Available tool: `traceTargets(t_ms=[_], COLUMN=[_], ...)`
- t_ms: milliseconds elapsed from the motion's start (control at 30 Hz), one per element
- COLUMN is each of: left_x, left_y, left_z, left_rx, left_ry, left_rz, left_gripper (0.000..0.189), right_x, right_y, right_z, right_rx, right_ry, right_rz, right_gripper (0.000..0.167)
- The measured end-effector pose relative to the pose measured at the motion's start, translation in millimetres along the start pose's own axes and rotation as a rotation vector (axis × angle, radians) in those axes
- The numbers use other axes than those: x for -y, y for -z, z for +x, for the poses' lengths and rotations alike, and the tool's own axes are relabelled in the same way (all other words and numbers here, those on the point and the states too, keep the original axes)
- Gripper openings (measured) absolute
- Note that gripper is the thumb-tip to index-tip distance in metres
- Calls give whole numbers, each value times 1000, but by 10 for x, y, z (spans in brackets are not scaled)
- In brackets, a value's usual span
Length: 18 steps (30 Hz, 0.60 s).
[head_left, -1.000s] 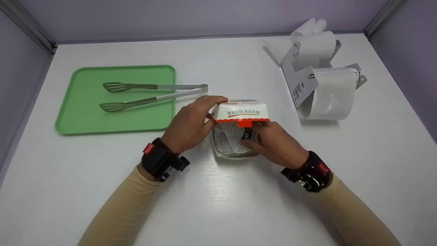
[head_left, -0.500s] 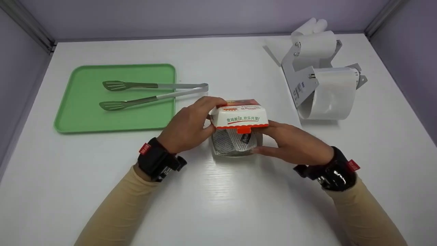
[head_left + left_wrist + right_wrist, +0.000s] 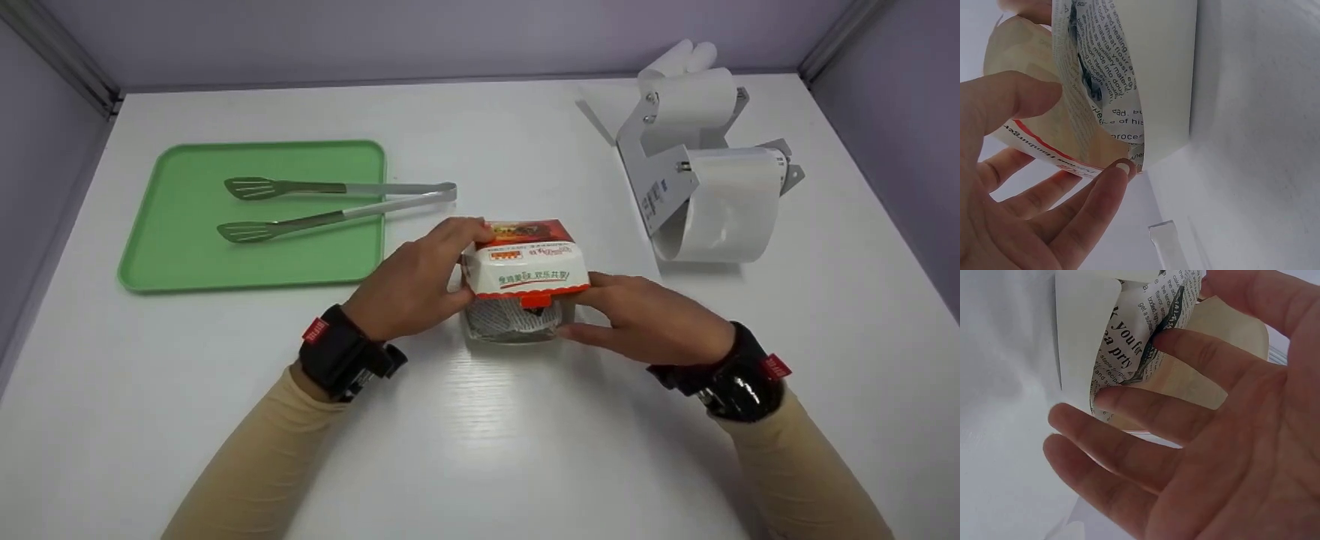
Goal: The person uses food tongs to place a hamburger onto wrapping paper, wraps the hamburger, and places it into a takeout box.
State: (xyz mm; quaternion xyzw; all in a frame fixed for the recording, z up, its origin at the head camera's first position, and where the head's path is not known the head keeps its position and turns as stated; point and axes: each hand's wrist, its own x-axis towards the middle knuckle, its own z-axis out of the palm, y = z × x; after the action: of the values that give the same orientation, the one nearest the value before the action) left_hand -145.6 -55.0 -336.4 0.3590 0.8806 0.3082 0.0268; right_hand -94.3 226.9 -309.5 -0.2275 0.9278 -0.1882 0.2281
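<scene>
A paper burger box (image 3: 534, 264) stands in the middle of the table, its lid tilted partway down over the base. Newsprint-patterned wrapping paper (image 3: 499, 316) shows in the front gap; its contents are hidden. My left hand (image 3: 412, 285) holds the lid at its left side, fingers over the top and thumb at the front. In the left wrist view, that hand's fingers (image 3: 1098, 208) reach the box edge beside the paper. At the box's right side is my right hand (image 3: 645, 319). Its fingers (image 3: 1151, 408) lie fairly straight, some touching the wrapping in the right wrist view.
Metal tongs (image 3: 300, 223) lie spread on a green tray (image 3: 172, 270) at the left, their handle end past the tray's right rim. A grey-and-white rack (image 3: 660, 187) with white rolled sheets (image 3: 735, 206) stands at the back right. Purple walls (image 3: 450, 37) border the table.
The lid has come down and forward, showing more of its printed top and less wrapping. My left hand stayed on it. My right hand moved from the wrapping's front to the box's right side.
</scene>
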Motion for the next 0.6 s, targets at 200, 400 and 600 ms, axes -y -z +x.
traceTargets(t_ms=[200, 400, 600], left_x=[-6, -9, -10], left_y=[15, 24, 26], left_z=[-10, -27, -40], left_rx=[27, 39, 65], left_ry=[18, 0, -2], left_rz=[6, -8, -18], left_gripper=[54, 52, 53], right_x=[-27, -42, -41], right_y=[45, 75, 51], right_z=[-23, -44, -47], right_rx=[-20, -91, -176], right_ry=[7, -63, -111], right_rz=[-2, -90, -113], right_gripper=[48, 32, 69])
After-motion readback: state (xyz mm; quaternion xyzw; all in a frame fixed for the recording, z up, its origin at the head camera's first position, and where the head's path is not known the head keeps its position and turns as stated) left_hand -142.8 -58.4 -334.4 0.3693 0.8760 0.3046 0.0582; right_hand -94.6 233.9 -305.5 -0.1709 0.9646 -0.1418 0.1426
